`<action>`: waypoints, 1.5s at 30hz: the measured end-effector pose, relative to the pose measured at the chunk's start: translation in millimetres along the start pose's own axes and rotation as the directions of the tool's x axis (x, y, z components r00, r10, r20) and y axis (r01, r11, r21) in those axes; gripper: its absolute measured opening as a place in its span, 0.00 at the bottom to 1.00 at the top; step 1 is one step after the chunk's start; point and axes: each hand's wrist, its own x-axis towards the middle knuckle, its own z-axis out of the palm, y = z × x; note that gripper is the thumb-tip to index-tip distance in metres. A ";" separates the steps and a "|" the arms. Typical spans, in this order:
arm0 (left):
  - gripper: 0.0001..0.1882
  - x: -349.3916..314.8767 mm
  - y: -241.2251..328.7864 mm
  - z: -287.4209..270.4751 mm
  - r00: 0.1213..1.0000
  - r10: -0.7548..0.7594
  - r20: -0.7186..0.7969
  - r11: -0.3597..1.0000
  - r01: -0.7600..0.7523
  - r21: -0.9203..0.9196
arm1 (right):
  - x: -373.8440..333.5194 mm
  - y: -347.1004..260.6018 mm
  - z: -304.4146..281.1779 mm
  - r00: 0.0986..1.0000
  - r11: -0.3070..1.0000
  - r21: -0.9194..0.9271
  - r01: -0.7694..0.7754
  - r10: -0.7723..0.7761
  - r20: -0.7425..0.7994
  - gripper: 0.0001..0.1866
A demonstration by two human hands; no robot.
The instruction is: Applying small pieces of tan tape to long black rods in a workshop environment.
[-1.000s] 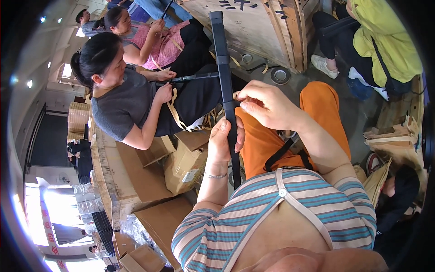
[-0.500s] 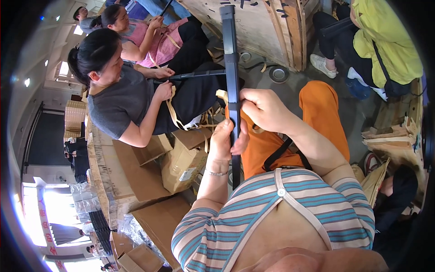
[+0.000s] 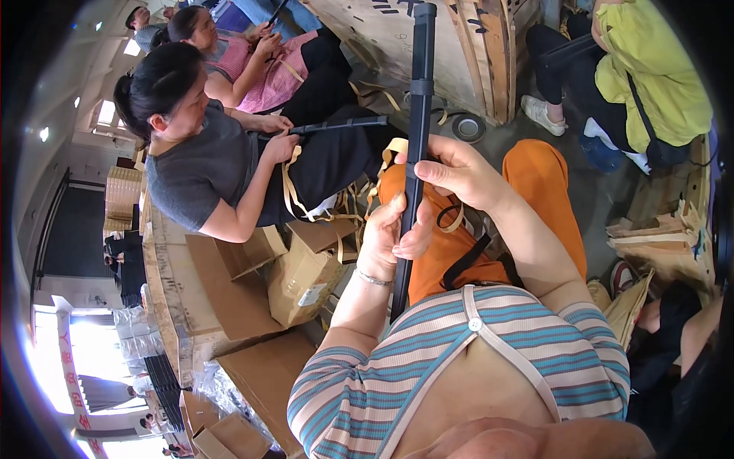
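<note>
A long, narrow black bar [image 3: 420, 115] with dark bands around it stands in front of me, its upper end leaning slightly right. My left hand [image 3: 382, 241] is wrapped around its lower part, fingertips showing on the right side. Higher up, my right hand [image 3: 462, 180] pinches the bar, thumb laid across its front near a band; some of its fingers are hidden behind. A tan strip [image 3: 395, 147] curls out just left of the bar by my right hand. Another tan loop [image 3: 451, 219] hangs below that hand, over my orange trousers [image 3: 539, 183].
At the left a co-worker in a grey shirt [image 3: 195, 157] holds another black bar [image 3: 344, 123]. Open cardboard boxes [image 3: 306, 279] stand below. A tape roll [image 3: 468, 128] lies on the floor before a wooden crate [image 3: 367, 38]. A person in yellow [image 3: 650, 76] sits at the right.
The bar's upper end has swung to the right. My right hand has gone from a closed fist beside the bar to a looser hold with its thumb across it. My left hand has shifted slightly right.
</note>
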 end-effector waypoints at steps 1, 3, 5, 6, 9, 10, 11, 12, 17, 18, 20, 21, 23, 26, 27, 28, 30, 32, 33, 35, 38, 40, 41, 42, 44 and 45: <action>0.20 1.1 0.3 -0.2 1.000 0.001 -0.005 1.000 -0.001 0.014 | -0.7 -0.3 -0.6 1.000 1.000 -0.002 0.000 0.000 0.000 0.17; 0.20 2.5 -0.3 -4.3 0.998 -0.026 0.050 0.998 0.029 -0.049 | -1.4 0.8 -1.5 0.999 0.995 -0.085 0.046 -0.048 -0.020 0.17; 0.20 2.8 -0.5 -7.8 0.993 -0.052 0.108 0.992 0.064 -0.108 | -1.0 2.0 -1.3 0.999 0.998 -0.055 0.040 -0.041 -0.007 0.16; 0.19 1.3 -0.2 -8.0 0.991 -0.051 0.128 0.988 0.069 -0.140 | -0.4 2.0 -1.1 0.999 0.999 -0.023 0.032 -0.032 0.008 0.16; 0.20 0.5 -2.7 -12.9 0.987 -0.064 0.149 0.981 0.089 -0.172 | -0.4 -0.3 -4.1 1.000 0.999 -0.039 0.010 -0.009 0.019 0.16; 0.22 0.0 -6.2 -12.6 1.000 -0.011 0.016 0.999 0.011 0.031 | -0.5 2.7 -8.6 1.000 0.999 -0.044 0.014 -0.013 0.016 0.16; 0.23 -1.4 -9.4 -13.2 0.992 0.070 -0.103 0.969 -0.043 0.242 | -0.6 8.0 -15.6 1.000 0.998 -0.065 0.021 -0.021 0.010 0.16; 0.27 -5.8 -8.9 -20.1 0.997 -0.004 -0.082 0.935 0.033 0.354 | -0.6 9.8 -22.3 1.000 0.996 -0.084 0.030 -0.030 0.007 0.17; 0.12 -30.0 -10.6 -15.9 0.931 0.138 -0.338 0.844 0.068 0.531 | -4.6 0.9 -43.1 0.999 0.998 -0.063 0.028 -0.030 -0.040 0.14; 0.11 -23.7 -11.7 -11.7 0.889 0.216 -0.404 0.786 0.087 0.612 | -7.4 3.9 -47.8 0.997 0.994 -0.104 0.010 -0.018 -0.070 0.13; 0.10 -17.6 -13.3 -21.0 0.868 0.298 -0.398 0.746 0.048 0.665 | -12.6 12.5 -48.9 0.988 0.981 -0.177 -0.080 0.054 -0.148 0.12; 0.10 -13.2 -11.4 -21.3 0.847 0.366 -0.385 0.700 0.022 0.714 | -16.7 16.7 -46.3 0.973 0.967 -0.204 -0.150 0.108 -0.203 0.11; 0.08 -7.5 -5.7 -18.8 0.802 0.412 -0.432 0.700 0.025 0.713 | -18.7 25.3 -52.7 0.969 0.934 -0.300 -0.194 0.136 -0.206 0.09; 0.08 -6.0 2.1 -13.7 0.773 0.439 -0.458 0.703 0.022 0.711 | -22.0 22.5 -46.4 0.958 0.928 -0.287 -0.239 0.177 -0.227 0.07; 0.08 -4.9 4.8 -10.7 0.766 0.448 -0.460 0.709 0.009 0.705 | -19.6 17.7 -43.5 0.957 0.928 -0.291 -0.231 0.162 -0.241 0.06; 0.08 -5.7 6.1 -10.8 0.780 0.437 -0.449 0.727 -0.013 0.687 | -18.1 14.6 -40.9 0.956 0.929 -0.296 -0.222 0.148 -0.254 0.08; 0.08 -5.7 6.7 -10.4 0.792 0.428 -0.436 0.744 -0.035 0.668 | -19.7 12.1 -35.6 0.964 0.948 -0.307 -0.079 -0.005 -0.264 0.11; 0.07 -4.5 7.1 -9.1 0.842 0.354 -0.407 0.817 -0.066 0.574 | -19.4 13.3 -40.4 0.949 0.946 -0.293 0.139 -0.212 -0.232 0.16; 0.07 -4.6 6.2 -8.1 0.841 0.354 -0.410 0.817 -0.065 0.572 | -18.8 11.7 -40.1 0.950 0.947 -0.291 0.137 -0.209 -0.232 0.16; 0.08 -4.4 4.1 -6.3 0.844 0.346 -0.409 0.821 -0.062 0.567 | -18.4 5.7 -37.6 0.957 0.961 -0.187 0.203 -0.235 -0.172 0.15; 0.09 -4.1 2.2 -6.4 0.851 0.329 -0.410 0.819 -0.041 0.572 | -14.4 8.7 -28.8 0.977 0.980 -0.122 0.154 -0.170 -0.127 0.11; 0.09 -3.7 0.7 -4.6 0.852 0.326 -0.410 0.818 -0.036 0.574 | -9.8 16.4 -21.5 0.988 0.986 -0.137 0.091 -0.107 -0.111 0.07; 0.09 -3.4 0.2 -3.7 0.854 0.323 -0.408 0.816 -0.032 0.577 | -8.9 17.4 -19.6 0.988 0.987 -0.136 0.090 -0.105 -0.111 0.07; 0.09 -3.3 -0.2 -2.7 0.853 0.322 -0.411 0.816 -0.031 0.577 | -8.8 18.1 -17.8 0.994 0.982 -0.186 0.015 -0.034 -0.099 0.08; 0.08 -2.9 -0.8 -1.3 0.880 0.305 -0.365 0.818 -0.046 0.573 | -7.3 22.7 -16.0 0.992 0.970 -0.223 -0.093 0.073 -0.099 0.08; 0.08 -2.8 -1.4 -0.6 0.879 0.304 -0.367 0.819 -0.044 0.571 | -5.9 26.0 -14.0 0.992 0.971 -0.221 -0.096 0.076 -0.099 0.08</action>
